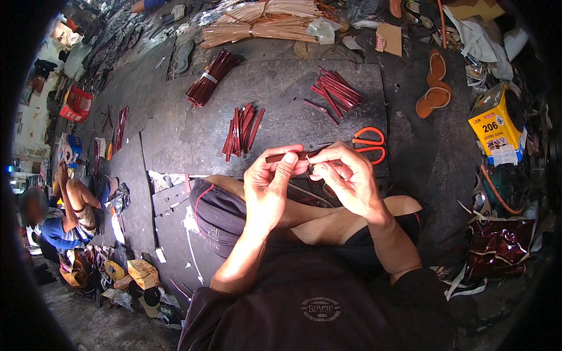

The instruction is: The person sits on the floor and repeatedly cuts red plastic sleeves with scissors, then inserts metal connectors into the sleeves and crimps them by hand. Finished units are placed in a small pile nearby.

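Observation:
A narrow dark red strip (275, 158) stretches level between my hands above my crossed legs. My left hand (266, 190) pinches its left part between thumb and fingers. Over the strip's right end my right hand (354, 178) is closed in a pinch; a small pale bit shows at its fingertips, too small to name. Beside the right hand lie scissors with orange handles (370, 130), their blades partly hidden. Beyond my hands, loose dark red strips (239, 133) rest on the dark board (170, 140). Another strip pile (338, 92) is farther right, and a tied bundle (212, 79) lies farther left.
Pale bundled sticks (263, 29) lie at the far edge. On the right are brown sandals (434, 100), a yellow box (490, 126) and a shiny dark red bag (497, 248). A red box (76, 104) and a seated person (61, 228) are at the left.

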Tool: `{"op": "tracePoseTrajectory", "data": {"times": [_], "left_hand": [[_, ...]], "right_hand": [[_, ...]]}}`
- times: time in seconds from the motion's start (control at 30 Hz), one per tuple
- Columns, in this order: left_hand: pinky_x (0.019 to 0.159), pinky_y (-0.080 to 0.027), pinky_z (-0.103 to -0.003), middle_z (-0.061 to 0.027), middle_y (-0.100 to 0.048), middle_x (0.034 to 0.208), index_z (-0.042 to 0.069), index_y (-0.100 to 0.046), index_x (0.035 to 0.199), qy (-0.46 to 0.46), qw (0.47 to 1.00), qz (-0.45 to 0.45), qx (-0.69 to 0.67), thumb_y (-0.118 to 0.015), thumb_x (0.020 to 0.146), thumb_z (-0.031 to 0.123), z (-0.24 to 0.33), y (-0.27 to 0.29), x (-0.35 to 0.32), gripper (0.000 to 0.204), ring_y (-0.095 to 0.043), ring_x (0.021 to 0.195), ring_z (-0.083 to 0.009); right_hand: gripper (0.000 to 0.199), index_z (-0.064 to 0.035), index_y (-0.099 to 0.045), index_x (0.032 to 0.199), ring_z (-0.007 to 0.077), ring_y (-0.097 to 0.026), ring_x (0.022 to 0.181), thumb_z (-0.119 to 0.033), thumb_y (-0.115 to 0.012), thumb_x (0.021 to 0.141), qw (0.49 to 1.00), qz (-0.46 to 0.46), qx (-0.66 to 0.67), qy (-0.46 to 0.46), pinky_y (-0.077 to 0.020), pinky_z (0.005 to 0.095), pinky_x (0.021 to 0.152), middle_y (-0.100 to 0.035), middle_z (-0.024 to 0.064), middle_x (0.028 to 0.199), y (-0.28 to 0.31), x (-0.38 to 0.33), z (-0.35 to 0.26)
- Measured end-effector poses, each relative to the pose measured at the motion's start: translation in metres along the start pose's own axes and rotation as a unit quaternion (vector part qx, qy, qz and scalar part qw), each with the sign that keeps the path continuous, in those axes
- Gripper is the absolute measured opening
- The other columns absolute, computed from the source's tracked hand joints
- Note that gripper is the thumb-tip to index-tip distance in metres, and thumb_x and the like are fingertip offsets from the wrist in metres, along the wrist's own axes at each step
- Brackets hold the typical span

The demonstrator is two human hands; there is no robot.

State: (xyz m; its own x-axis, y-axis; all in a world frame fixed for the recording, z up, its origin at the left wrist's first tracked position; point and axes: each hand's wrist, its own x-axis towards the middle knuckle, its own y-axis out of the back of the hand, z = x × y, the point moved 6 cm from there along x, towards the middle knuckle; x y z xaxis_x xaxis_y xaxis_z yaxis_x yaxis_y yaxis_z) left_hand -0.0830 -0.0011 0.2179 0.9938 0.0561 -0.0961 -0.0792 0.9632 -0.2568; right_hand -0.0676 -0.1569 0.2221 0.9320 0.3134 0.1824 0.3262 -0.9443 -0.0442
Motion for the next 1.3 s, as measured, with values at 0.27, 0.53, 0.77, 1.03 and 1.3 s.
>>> {"op": "tracePoseTrajectory", "data": {"times": [0.27,0.53,0.77,1.03,1.3], "left_hand": [[0.084,-0.055,-0.027,-0.0125,-0.070,0.100,-0.003,-0.064,0.114,-0.008,1.000,0.004,-0.004,-0.059,0.098,0.012,-0.001,-0.002,0.000,0.023,-0.068,0.091,-0.0154],[0.081,-0.051,-0.024,-0.0096,-0.071,0.100,-0.001,-0.068,0.112,-0.091,0.983,0.009,0.160,-0.062,0.096,0.009,0.009,-0.007,-0.006,0.019,-0.065,0.091,-0.0112],[0.085,-0.050,-0.026,-0.0097,-0.071,0.102,0.000,-0.067,0.113,-0.036,0.993,0.012,0.112,-0.062,0.097,0.015,0.001,0.001,-0.002,0.022,-0.066,0.093,-0.0138],[0.081,-0.051,-0.023,-0.0084,-0.071,0.097,-0.001,-0.067,0.112,-0.077,0.987,0.010,0.144,-0.062,0.096,0.010,0.006,0.000,-0.002,0.020,-0.065,0.091,-0.0097],[0.071,-0.051,-0.023,-0.0099,-0.072,0.092,0.002,-0.069,0.110,-0.111,0.962,0.008,0.247,-0.064,0.095,0.012,0.006,0.004,-0.001,0.019,-0.065,0.081,-0.0090]], "right_hand": [[0.015,0.0015,-0.063,0.107,0.0138,-0.065,0.088,0.004,-0.059,0.092,1.000,0.018,0.001,0.003,-0.0599,0.0281,0.079,-0.062,0.0095,0.100,0.001,-0.001,0.001],[0.012,-0.0012,-0.063,0.104,0.0165,-0.066,0.085,-0.001,-0.063,0.092,0.966,0.031,-0.236,0.103,-0.0579,0.0297,0.072,-0.064,0.0068,0.092,-0.002,-0.001,-0.014],[0.013,0.0009,-0.062,0.105,0.0159,-0.066,0.092,-0.004,-0.062,0.094,0.998,0.048,0.026,-0.041,-0.0579,0.0287,0.074,-0.063,0.0070,0.093,-0.005,-0.002,0.014],[0.011,-0.0009,-0.062,0.105,0.0164,-0.066,0.088,-0.006,-0.060,0.095,0.978,0.043,0.149,-0.138,-0.0581,0.0316,0.074,-0.063,0.0095,0.095,-0.007,-0.002,0.034],[0.019,0.0019,-0.059,0.111,0.0159,-0.066,0.085,-0.013,-0.057,0.099,0.965,0.031,0.190,-0.178,-0.0556,0.0301,0.081,-0.064,0.0065,0.097,-0.009,-0.004,0.041]]}}
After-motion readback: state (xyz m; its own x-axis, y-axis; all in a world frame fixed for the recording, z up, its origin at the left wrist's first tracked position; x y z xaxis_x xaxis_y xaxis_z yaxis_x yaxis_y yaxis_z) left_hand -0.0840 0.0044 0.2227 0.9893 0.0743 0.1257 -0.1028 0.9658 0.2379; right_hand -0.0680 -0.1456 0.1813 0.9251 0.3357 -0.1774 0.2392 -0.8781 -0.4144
